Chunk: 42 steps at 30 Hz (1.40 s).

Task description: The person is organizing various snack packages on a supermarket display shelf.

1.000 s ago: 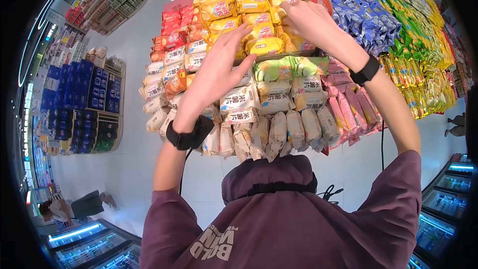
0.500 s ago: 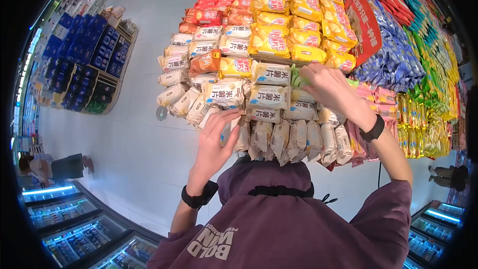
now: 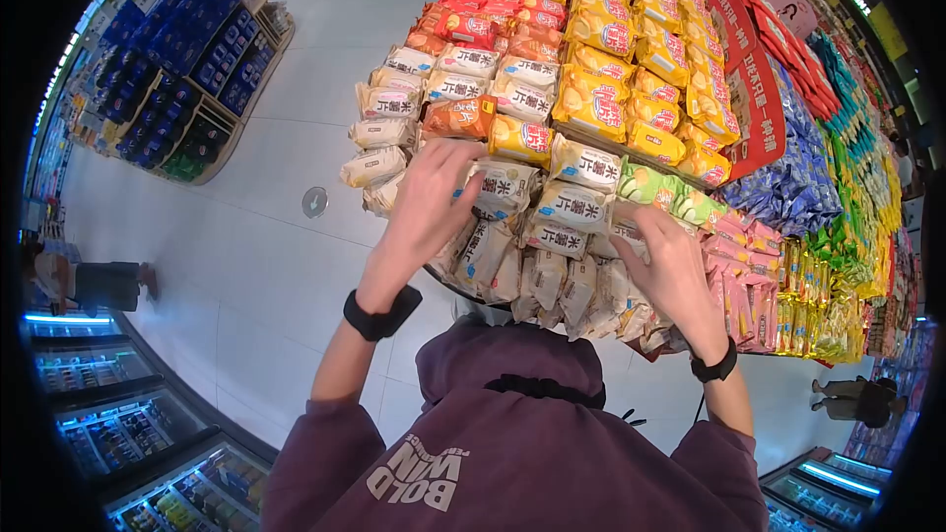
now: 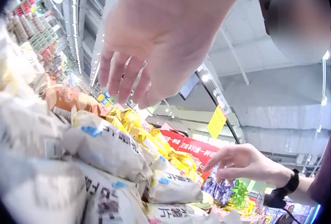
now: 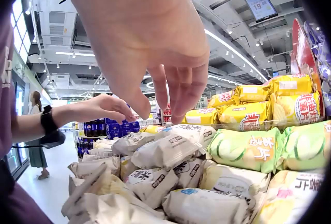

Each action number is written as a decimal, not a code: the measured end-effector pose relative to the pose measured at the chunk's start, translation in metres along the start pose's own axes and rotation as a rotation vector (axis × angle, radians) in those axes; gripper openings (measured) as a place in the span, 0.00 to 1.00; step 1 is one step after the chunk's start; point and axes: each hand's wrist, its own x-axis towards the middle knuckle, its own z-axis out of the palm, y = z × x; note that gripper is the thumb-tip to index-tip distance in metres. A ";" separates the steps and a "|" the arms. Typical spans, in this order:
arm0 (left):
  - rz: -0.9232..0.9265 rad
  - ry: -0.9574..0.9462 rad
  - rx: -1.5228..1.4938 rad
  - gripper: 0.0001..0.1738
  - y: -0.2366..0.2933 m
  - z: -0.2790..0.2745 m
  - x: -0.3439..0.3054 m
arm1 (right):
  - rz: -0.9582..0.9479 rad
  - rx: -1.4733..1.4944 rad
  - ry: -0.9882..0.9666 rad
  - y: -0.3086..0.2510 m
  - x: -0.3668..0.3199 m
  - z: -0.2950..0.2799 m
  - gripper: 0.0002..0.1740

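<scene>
Above the front rows of white snack packets (image 3: 576, 205), my left hand (image 3: 434, 199) hovers beside an orange packet (image 3: 459, 118) and a white one. The left wrist view shows a gap between that hand (image 4: 160, 37) and the white packets (image 4: 107, 149), its fingers loosely bent with nothing between them. My right hand (image 3: 672, 271) hangs over the white packets near the green packets (image 3: 645, 185). In the right wrist view, the right hand's thumb and fingers (image 5: 191, 87) droop apart over a white packet (image 5: 165, 150) and grip nothing.
Yellow chip bags (image 3: 596, 103) rise in stacked rows behind, beside a red sign board (image 3: 754, 89). Pink packets (image 3: 729, 271) and gold packets (image 3: 796, 281) lie to the right. A display of blue packs (image 3: 182, 25) stands across the aisle floor (image 3: 286, 266).
Both hands have come back from the yellow bags to the white packets. During the last half second the left reached farther over them, while the right drew nearer the front. The head view shifted too.
</scene>
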 end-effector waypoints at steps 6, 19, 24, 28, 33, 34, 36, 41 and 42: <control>0.250 -0.283 0.180 0.19 -0.024 0.018 0.063 | 0.094 0.138 0.101 -0.025 -0.024 0.019 0.13; 0.405 -0.572 0.305 0.28 -0.034 0.043 0.112 | 0.226 0.189 0.217 -0.043 -0.050 0.039 0.13; 0.424 -0.409 0.138 0.28 -0.037 0.026 0.114 | 0.165 0.187 0.242 -0.045 -0.036 0.042 0.12; 0.322 -0.257 0.040 0.29 -0.036 0.007 0.094 | 0.100 0.154 0.261 -0.049 -0.019 0.035 0.14; 0.149 -0.148 -0.192 0.30 -0.021 -0.021 0.057 | 0.149 0.286 0.236 -0.055 0.002 0.037 0.22; 0.138 -0.131 -0.248 0.30 -0.015 -0.024 0.047 | 0.158 0.347 0.254 -0.061 0.010 0.039 0.24; 0.034 -0.143 -0.427 0.31 0.000 -0.029 0.026 | 0.182 0.428 0.252 -0.070 0.021 0.042 0.29; 0.129 -0.121 -0.458 0.31 0.020 -0.031 -0.005 | 0.243 0.686 0.075 -0.088 0.032 0.035 0.32; 0.146 -0.120 -0.440 0.32 0.020 -0.030 -0.008 | 0.255 0.796 0.085 -0.087 0.031 0.037 0.31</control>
